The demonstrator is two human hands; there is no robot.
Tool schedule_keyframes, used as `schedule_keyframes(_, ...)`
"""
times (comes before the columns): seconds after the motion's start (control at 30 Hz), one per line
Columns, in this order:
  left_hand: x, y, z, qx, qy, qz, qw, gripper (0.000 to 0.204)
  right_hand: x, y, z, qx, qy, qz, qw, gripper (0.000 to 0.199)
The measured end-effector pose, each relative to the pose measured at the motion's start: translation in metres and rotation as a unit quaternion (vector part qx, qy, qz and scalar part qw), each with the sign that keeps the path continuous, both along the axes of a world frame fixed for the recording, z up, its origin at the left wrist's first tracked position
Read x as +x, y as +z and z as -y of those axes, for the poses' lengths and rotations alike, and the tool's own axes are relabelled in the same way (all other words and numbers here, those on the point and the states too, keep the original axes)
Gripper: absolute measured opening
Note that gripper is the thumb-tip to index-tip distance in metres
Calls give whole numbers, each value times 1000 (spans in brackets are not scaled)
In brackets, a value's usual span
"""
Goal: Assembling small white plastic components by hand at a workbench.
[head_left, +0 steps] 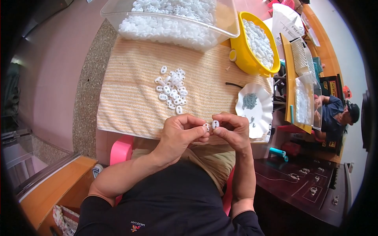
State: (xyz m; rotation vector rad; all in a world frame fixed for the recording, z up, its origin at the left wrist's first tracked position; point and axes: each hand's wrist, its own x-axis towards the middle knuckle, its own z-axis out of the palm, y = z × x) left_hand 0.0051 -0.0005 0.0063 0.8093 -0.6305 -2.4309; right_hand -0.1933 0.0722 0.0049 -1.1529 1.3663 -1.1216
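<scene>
Close together at the near edge of the striped towel [132, 84], my two hands face each other. My left hand [182, 133] pinches a small white plastic piece [206, 126] between thumb and fingertips, partly covered by them. A similar white two-hole piece [215, 124] is gripped by my right hand [235, 130]; the two pieces nearly meet, and I cannot tell whether they touch. Beyond my left hand lies a loose pile of white two-hole pieces [172, 89]. Right of my right hand, a white wavy-rimmed plate [264, 116] holds small grey-green bits [249, 101].
A clear plastic bin [226, 29] full of white pieces stands at the far edge, beside a yellow tub [245, 57] of pale pieces. A thin black item [234, 84] lies near the plate. Another person [336, 116] sits at the right, by a tray of pale pieces [302, 100].
</scene>
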Motion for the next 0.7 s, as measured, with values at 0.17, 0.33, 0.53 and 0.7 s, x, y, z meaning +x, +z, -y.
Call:
schedule_keyframes(0.17,0,1,0,2,-1,1,1000,11,-3,-2,-1,-7,17,-23,1000,30)
schedule_keyframes(0.33,0,-1,-1,-4,4,-2,1000,11,-3,-2,0,-14,21,-31,999,29)
schedule_keyframes(0.53,-2,-3,-2,0,2,-1,1000,10,-2,-2,1,-28,32,-25,999,29)
schedule_keyframes(0.7,-1,-3,-1,-4,-1,-8,1000,10,0,1,1,-22,38,-32,999,29)
